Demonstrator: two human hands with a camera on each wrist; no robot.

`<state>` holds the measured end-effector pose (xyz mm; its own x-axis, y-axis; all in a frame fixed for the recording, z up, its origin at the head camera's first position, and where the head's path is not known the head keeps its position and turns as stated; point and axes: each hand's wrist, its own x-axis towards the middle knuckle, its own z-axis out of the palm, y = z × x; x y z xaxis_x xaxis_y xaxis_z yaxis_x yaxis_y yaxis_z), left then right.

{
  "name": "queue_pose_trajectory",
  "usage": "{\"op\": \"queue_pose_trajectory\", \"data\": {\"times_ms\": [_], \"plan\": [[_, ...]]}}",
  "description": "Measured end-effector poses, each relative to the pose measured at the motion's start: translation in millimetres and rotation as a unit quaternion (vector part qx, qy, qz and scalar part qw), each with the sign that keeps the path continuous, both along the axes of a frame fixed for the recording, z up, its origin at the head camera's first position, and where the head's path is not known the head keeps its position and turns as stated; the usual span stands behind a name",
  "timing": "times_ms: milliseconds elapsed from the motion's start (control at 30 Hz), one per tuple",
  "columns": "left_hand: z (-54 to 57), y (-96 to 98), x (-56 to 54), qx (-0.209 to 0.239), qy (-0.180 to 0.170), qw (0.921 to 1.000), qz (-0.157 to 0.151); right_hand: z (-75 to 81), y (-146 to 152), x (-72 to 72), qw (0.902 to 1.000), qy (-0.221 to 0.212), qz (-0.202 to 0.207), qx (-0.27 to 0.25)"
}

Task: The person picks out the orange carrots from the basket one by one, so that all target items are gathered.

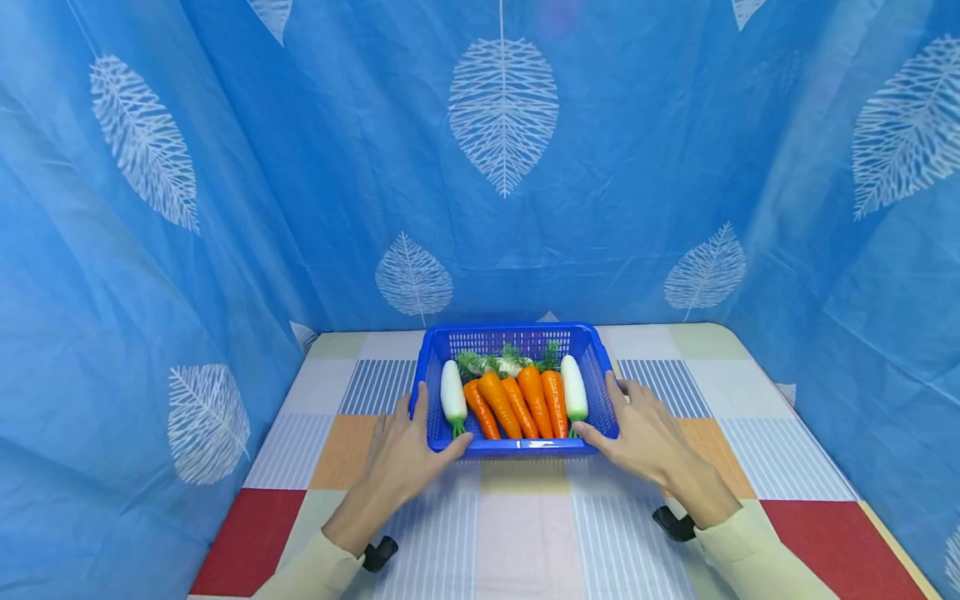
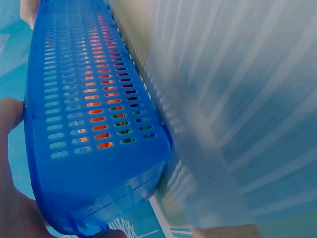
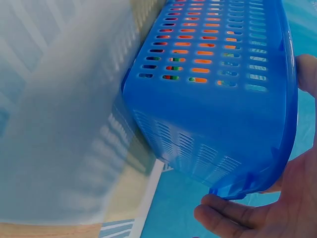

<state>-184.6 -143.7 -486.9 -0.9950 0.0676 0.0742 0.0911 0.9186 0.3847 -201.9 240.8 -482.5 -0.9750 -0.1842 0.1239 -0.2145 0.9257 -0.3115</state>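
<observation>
Blue leaf-print curtain [image 1: 622, 150] hangs beyond as our left grip [image 1: 405, 454] and right grip [image 1: 647, 429] clasp opposite ends of a blue basket [image 1: 498, 450], carrots [image 1: 521, 408] between.

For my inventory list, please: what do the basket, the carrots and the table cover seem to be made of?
Basket: smooth, slightly glossy plastic, judging by moulded slots and rim highlights.
Carrots: glossy, perhaps plastic or foam imitations; bright highlights suggest this, but real ones remain possible.
Table cover: fairly matte, maybe printed cloth by its low shine; vinyl is possible too.
</observation>
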Motion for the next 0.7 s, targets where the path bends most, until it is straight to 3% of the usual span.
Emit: {"op": "queue_pose_trajectory", "data": {"times_ms": [267,700], "plan": [[-1.9,-4.8,18.8,-0.005,0.0,1.0,0.007,1.5,-4.2,15.4,0.9998,0.012,0.004,0.016],[-1.9,-11.6,34.0,-0.009,-0.004,0.9998,0.019,7.1,-11.6,30.7,0.9988,0.022,0.001,0.043]]}}
